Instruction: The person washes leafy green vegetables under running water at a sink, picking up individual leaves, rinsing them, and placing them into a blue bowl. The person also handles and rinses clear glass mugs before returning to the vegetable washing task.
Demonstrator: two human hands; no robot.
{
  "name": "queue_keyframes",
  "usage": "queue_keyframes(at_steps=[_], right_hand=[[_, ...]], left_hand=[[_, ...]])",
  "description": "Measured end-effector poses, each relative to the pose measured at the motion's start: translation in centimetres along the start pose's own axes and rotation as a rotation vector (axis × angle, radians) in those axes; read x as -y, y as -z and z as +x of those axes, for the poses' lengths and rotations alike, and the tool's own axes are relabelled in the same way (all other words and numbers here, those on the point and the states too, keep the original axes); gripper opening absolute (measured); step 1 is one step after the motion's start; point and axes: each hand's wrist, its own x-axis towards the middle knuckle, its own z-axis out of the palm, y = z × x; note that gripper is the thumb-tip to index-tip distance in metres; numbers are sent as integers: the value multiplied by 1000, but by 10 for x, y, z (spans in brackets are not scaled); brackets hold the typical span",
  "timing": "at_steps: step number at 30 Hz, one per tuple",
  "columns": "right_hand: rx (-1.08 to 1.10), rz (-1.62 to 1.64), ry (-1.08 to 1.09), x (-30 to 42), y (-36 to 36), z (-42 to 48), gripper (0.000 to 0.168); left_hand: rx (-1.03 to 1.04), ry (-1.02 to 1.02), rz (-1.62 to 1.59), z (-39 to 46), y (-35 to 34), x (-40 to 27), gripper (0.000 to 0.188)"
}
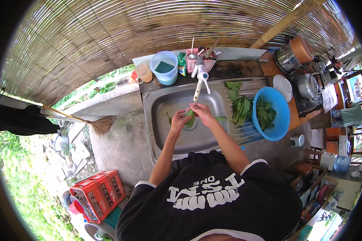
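Observation:
Over the stainless steel sink [166, 141], both hands are at a green leaf [190, 117] under the white faucet [201, 79]. Water seems to run from the spout onto my right hand [202, 113], whose fingers pinch the leaf's upper part. My left hand [179, 121] grips the same leaf from the other side. A bit of darker leaf [169, 118] shows just left of my left hand; whether it is held or lies in the basin I cannot tell. Leafy stems [242, 110] lie on the ribbed drainboard, beside a blue plastic basin [285, 120] with more greens [265, 114] inside.
Behind the sink stand a pail [164, 79] with a green scouring pad, a glass mug [144, 73] and a pink utensil basket [205, 65]. At right are white plates [282, 88] and a kettle [308, 86] on a stove. A broom [101, 125] and red bottle crates [99, 194] are at left.

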Motion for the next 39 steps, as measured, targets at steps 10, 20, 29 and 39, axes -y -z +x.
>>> queue_keyframes(at_steps=[10,20,29,39], right_hand=[[-165,-90,142,6,-5,3,23],[-161,-22,94,4,2,3,23],[-153,-166,34,1,-4,5,20],[-215,131,143,9,25,0,20]], left_hand=[[202,75,38,-9,14,7,19],[189,11,117,-18,15,5,21],[106,-12,-98,5,-13,-10,20],[109,51,88,3,2,3,24]])
